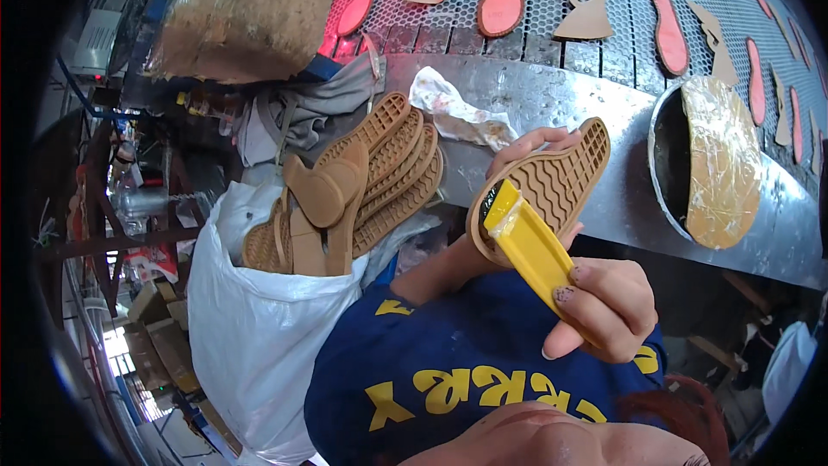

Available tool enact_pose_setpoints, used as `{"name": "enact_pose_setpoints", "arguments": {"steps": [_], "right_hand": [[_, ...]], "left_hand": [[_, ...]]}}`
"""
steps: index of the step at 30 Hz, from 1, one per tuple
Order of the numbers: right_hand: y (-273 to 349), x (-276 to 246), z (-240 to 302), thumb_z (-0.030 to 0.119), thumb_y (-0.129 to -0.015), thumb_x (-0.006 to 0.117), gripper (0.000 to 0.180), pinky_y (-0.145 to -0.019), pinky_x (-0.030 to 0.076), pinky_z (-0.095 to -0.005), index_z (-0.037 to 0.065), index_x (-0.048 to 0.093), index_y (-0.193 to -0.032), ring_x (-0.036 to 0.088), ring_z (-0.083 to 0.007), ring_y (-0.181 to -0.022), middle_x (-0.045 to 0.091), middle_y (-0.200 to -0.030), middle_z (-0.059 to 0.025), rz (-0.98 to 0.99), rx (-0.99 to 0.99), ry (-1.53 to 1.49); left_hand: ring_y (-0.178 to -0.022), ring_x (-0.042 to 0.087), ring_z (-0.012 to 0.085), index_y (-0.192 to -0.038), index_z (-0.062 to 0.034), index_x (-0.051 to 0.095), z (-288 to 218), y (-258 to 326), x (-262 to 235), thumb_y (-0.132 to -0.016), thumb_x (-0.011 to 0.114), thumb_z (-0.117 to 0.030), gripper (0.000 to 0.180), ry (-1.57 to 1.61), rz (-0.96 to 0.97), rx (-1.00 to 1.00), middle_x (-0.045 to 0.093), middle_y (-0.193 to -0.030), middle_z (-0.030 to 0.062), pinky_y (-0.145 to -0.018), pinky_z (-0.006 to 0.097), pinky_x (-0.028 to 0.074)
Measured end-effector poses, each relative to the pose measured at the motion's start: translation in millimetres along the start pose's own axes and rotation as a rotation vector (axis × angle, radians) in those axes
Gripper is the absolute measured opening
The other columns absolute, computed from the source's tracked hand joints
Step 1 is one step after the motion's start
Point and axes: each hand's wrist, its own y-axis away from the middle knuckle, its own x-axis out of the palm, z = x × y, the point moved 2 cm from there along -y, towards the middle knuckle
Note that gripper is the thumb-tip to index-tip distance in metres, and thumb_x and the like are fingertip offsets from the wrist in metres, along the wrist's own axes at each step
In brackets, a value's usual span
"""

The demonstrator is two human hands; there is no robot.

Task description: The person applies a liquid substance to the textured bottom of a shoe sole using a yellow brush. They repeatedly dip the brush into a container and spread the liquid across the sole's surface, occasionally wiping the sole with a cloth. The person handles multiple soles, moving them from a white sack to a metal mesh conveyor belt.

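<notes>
My left hand point(520, 148) is closed around a tan shoe sole point(552, 174), mostly hidden behind it. Wavy and gridded tread shows on the side facing up. In my right hand point(612, 306) is a yellow-handled brush point(536, 250), pinched between thumb and fingers. Its dark bristles point(490, 198) lie at the rounded lower end of the sole and seem to touch it. To the left, several more tan soles point(392, 168) are stacked at the mouth of a white sack point(267, 319).
A round container point(668, 164), partly covered by a tape-wrapped board point(724, 164), stands on the metal ledge point(604, 91). Beside the sole lies a stained white cloth point(457, 112). Pink insoles point(503, 0) and tan cut pieces point(589, 4) lie on a mesh conveyor. A cardboard box point(250, 9) sits upper left.
</notes>
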Motion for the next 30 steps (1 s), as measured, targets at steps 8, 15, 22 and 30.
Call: {"name": "enact_pose_setpoints", "arguments": {"steps": [8, 15, 22, 30], "right_hand": [[3, -1, -6, 0.033, -0.081, 0.068, 0.04, -0.053, 0.056, -0.026, -0.006, 0.06, -0.084, 0.063, -0.021, -0.062, 0.056, -0.085, -0.0143, -0.014, -0.059, -0.082], [2, -4, -18, 0.031, -0.082, 0.067, 0.037, -0.056, 0.053, -0.0318, -0.004, 0.058, -0.078, 0.062, -0.0241, -0.063, 0.055, -0.087, -0.0151, 0.11, -0.081, -0.304], [16, -22, -17, 0.024, -0.074, 0.075, 0.03, -0.057, 0.051, -0.0347, 0.006, 0.054, -0.086, 0.059, -0.024, -0.064, 0.052, -0.096, -0.015, -0.045, 0.128, -0.196], [-3, -19, -44, -0.006, -0.077, 0.063, 0.02, -0.067, 0.053, -0.0366, 0.003, 0.06, -0.095, 0.064, -0.0312, -0.082, 0.063, -0.097, -0.0198, -0.027, 0.246, 0.109]], "left_hand": [[-0.128, 0.038, 0.0263, -0.131, -0.0068, 0.022, 7, -1, 3, -0.067, 0.075, -0.002, 0.083, -0.031, 0.04, -0.027, 0.041, -0.134, 0.0177, -0.105, 0.038, 0.034], [-0.128, 0.036, 0.0231, -0.133, -0.0037, 0.027, -16, -13, -7, -0.074, 0.072, -0.019, 0.076, -0.509, 0.239, -0.004, 0.042, -0.135, 0.0113, -0.109, 0.036, 0.025], [-0.118, 0.045, 0.0263, -0.136, -0.0035, 0.033, 2, -13, -6, -0.08, 0.053, -0.058, 0.081, 0.569, -0.121, -0.424, 0.044, -0.133, 0.0158, -0.098, 0.039, 0.036], [-0.064, 0.059, 0.021, -0.131, 0.002, 0.032, 40, -9, -39, -0.079, 0.021, -0.081, 0.098, 0.961, -0.267, -0.167, 0.051, -0.11, 0.0264, -0.054, 0.029, 0.053]]}}
